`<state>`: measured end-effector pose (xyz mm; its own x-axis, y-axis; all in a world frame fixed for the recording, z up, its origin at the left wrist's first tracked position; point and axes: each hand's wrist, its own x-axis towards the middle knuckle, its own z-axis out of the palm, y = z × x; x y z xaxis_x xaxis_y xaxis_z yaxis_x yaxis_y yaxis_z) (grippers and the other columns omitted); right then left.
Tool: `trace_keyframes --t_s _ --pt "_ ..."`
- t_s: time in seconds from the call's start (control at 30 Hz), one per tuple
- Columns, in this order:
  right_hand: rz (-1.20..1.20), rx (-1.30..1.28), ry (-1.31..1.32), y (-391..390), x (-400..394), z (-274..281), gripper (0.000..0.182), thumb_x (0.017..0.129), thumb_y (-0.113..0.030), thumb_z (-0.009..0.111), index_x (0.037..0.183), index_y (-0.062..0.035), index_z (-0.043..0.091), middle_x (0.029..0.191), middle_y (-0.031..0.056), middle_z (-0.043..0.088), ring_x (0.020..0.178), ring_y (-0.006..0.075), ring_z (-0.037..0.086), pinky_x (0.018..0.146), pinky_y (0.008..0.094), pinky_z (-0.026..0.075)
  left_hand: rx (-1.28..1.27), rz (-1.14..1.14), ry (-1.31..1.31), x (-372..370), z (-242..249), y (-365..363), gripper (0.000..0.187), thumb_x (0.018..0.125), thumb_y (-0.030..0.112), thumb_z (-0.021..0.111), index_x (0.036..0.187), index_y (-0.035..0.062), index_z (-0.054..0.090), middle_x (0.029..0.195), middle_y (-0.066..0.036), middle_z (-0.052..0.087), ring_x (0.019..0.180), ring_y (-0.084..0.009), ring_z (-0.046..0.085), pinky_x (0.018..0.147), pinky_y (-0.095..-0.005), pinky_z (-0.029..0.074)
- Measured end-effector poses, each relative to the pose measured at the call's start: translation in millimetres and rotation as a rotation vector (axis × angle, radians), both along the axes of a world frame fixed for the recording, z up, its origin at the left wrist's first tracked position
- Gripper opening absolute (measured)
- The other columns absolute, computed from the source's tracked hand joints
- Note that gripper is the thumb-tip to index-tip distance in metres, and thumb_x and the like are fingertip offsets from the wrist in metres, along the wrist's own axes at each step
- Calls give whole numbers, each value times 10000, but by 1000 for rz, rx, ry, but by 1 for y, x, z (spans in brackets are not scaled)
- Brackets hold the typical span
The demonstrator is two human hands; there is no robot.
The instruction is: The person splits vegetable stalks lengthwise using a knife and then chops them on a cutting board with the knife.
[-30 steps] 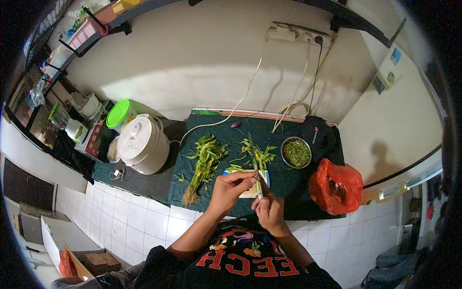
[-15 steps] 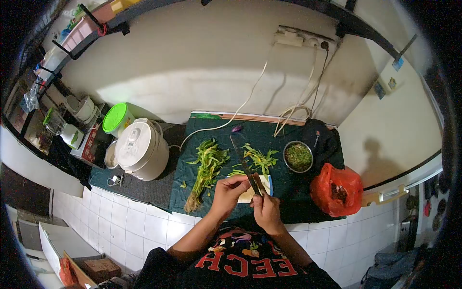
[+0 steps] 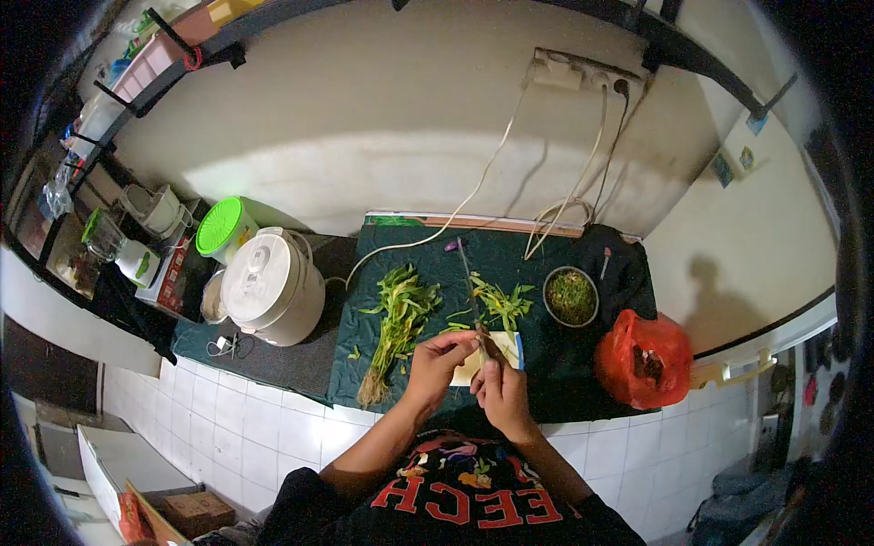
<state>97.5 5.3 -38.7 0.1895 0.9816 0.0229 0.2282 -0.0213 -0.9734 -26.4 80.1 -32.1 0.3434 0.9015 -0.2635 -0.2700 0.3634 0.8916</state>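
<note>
My right hand is closed round the handle of a long knife, whose blade points away from me over the table. The fingers of my left hand are pinched together against the knife near its handle; what they hold, if anything, is too small to make out. Under both hands lies a pale cutting board with a blue edge. Cut green leaves and stalks sit just beyond it. To the left is a bunch of leafy greens with its roots toward me.
A metal bowl of chopped greens and a red plastic bag are on the right. A white rice cooker and a green-lidded container stand left. A small purple item and a white cable lie toward the wall.
The knife blade has swung a little to a more upright line in view. Both hands stay close together over the board. The whole view has shifted slightly.
</note>
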Motion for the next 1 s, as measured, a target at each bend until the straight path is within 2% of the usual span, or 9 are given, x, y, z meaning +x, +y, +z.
trace_keyframes --t_s 0.03,0.13,0.57,0.7,0.77,0.83,0.9,0.97,1.0 --pt "0 -32 50 -1 -1 -1 396 1004 -316 396 790 -13 534 580 85 560 451 188 533 452 329 421 5 -7 5 -1 -5 1 149 866 108 661 975 10 689 847 3 651 681 -57 522 607 -209 405" --pt "-43 -105 519 -2 -7 1 401 1021 -365 335 896 -33 520 605 34 531 425 95 454 381 222 355 71 -14 54 0 -8 0 162 864 108 665 991 9 689 843 2 658 674 -53 523 605 -206 404" --pt "-70 -120 591 -30 12 -16 378 1020 -371 343 955 -38 510 626 40 517 465 106 469 381 227 359 142 -134 108 17 -24 -16 154 887 152 654 976 29 680 878 5 656 765 -67 552 677 -226 436" --pt "-158 -144 828 -41 26 -16 559 996 -491 329 721 -29 482 529 35 432 385 109 372 371 248 302 304 -156 173 27 -26 -26 169 890 179 657 980 36 669 897 4 652 808 -86 566 709 -246 457" --pt "-222 -177 1024 -42 40 -15 602 976 -540 341 694 -26 481 503 19 390 368 108 335 366 247 278 183 -88 236 32 -27 -30 197 903 189 644 985 10 655 918 -30 639 867 -95 553 760 -246 440" --pt "-160 -177 1014 -45 58 -16 601 971 -550 347 691 -33 476 513 17 390 368 105 333 368 247 277 194 -103 289 30 -35 -32 209 913 207 633 1008 20 632 920 -22 631 859 -102 555 765 -251 441" --pt "-133 -232 980 -50 70 -19 599 969 -552 350 683 -40 472 518 15 395 367 101 329 373 245 279 120 -146 214 30 -49 -36 187 930 215 602 1017 51 612 1040 -35 621 923 -128 580 780 -304 497" --pt "-110 -289 947 -59 76 -24 598 968 -555 352 675 -47 468 523 14 399 366 97 325 379 244 281 7 -123 121 36 -62 -43 207 929 192 601 1071 42 583 991 -25 611 919 -133 571 819 -298 462" --pt "-13 -390 1057 -62 78 -25 585 968 -553 354 695 -49 473 530 11 404 368 94 322 388 240 283 -154 -150 -73 39 -70 -47 209 939 187 580 1090 43 568 1020 -32 608 945 -147 574 849 -320 460"
